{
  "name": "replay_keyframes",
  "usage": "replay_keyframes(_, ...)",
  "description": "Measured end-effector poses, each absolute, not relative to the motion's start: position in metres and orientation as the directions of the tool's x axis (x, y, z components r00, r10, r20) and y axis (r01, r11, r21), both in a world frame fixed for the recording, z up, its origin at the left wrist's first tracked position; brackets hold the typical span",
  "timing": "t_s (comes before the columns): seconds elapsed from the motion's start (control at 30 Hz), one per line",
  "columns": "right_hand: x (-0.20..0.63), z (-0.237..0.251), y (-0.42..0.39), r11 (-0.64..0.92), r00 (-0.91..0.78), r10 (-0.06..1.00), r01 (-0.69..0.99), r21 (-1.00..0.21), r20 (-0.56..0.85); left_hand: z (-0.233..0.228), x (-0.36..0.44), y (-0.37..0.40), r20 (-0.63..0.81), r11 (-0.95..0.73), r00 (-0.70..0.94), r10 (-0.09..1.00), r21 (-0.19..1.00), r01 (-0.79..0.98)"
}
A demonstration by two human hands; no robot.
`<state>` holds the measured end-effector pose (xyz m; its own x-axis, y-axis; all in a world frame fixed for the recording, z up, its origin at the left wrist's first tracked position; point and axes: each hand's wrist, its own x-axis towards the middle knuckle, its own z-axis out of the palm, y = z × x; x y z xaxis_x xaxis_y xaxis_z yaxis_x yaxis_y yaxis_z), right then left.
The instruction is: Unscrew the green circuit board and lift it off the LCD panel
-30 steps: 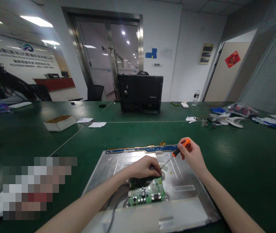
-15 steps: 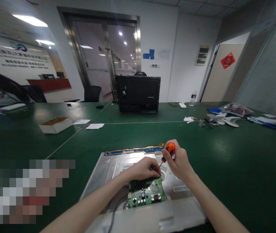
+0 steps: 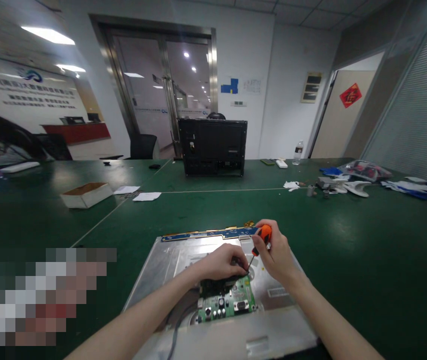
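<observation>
— What do your fingers have hold of?

— My right hand (image 3: 278, 255) is curled tight round the orange handle of a small screwdriver (image 3: 259, 241), which slants down and to the left, its tip at the top corner of the green circuit board (image 3: 228, 301). My left hand (image 3: 221, 262) lies on the upper end of that board, fingers (image 3: 240, 261) bent and pinched at the spot where the tip lands; whether they grip anything I cannot tell.

— And where does the board sit?

— On the silver back of a flat panel (image 3: 168, 262), under my left hand, close to my right. A blue strip (image 3: 205, 234) runs along the panel's far edge, just beyond my knuckles.

— Room to move?

— The green table (image 3: 348, 250) lies open to the right and ahead. A black monitor back (image 3: 212, 147) stands well apart at the far side, a cardboard box (image 3: 85, 194) far off to the left.
</observation>
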<state>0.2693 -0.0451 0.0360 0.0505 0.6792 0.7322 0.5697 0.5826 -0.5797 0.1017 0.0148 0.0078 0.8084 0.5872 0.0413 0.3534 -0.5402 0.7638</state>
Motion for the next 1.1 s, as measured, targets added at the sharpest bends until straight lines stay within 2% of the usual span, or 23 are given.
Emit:
replay_keyframes(0.47, 0.271, 0.031, -0.044, 0.622, -0.047, 0.555, 0.686, -0.377, 0.831, 0.007, 0.102, 0.015, 0.061, -0.558, 0.827, 0.56, 0.765, 0.321)
replay_keyframes(0.83, 0.27, 0.027, -0.043, 0.679, -0.173, 0.55, 0.662, -0.318, 0.817, 0.002, 0.101, 0.021, 0.119, -0.58, 0.847, 0.517, 0.777, 0.245)
replay_keyframes(1.1, 0.268, 0.035, -0.049, 0.662, -0.181, 0.578, 0.674, -0.328, 0.795, 0.0, 0.1, 0.023, 0.13, -0.559, 0.853, 0.505, 0.802, 0.209)
